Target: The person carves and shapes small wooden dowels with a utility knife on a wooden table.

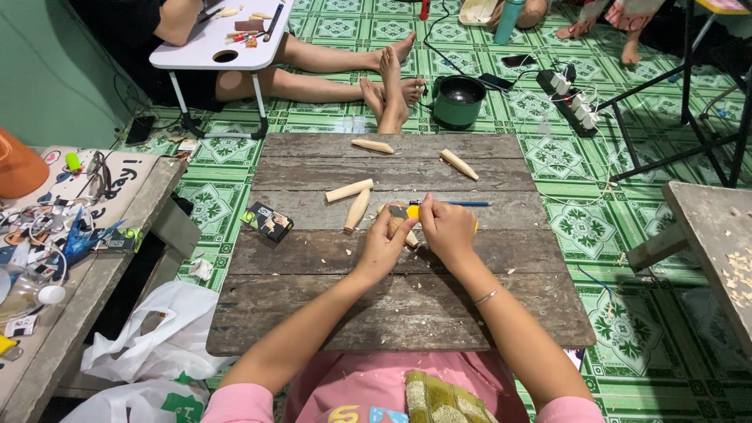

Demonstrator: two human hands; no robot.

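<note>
far left: a cluttered side bench (117,235) with cables and an orange cap, white plastic bags (149,345) on the floor beside it. a small black box (268,222) sits at the left edge of my counter (392,313), a low top of grey weathered planks.

moving in: two pale carved wooden pieces (354,200) lie just ahead and left of my hands, one angled across, one running nearly away from me. two more tapered pieces (415,155) rest farther back, well apart from the hands.

centre: my left hand (384,247) is curled closed around a short wooden piece (401,229). the piece sits between both hands, over the middle of the counter, long axis slanting from upper left toward lower right, its lower tip showing just past the left fingers. pale tan, smooth-looking, mostly hidden by the grip. my right hand (448,229) is closed too, pressed against the same piece from the right, with a yellow-handled tool (413,211) showing at the thumb; i cannot see any blade. both hands touch the piece; neither is nearer.

right of the hands: a blue pen (458,204) lies crosswise, just beyond the right knuckles. light shavings (470,266) scatter the planks.

far right: a second grey bench (717,235) with chips on it. behind the counter, another person's bare legs (376,70), a green pot (458,100) and a power strip (572,102) on the green tiled floor.
</note>
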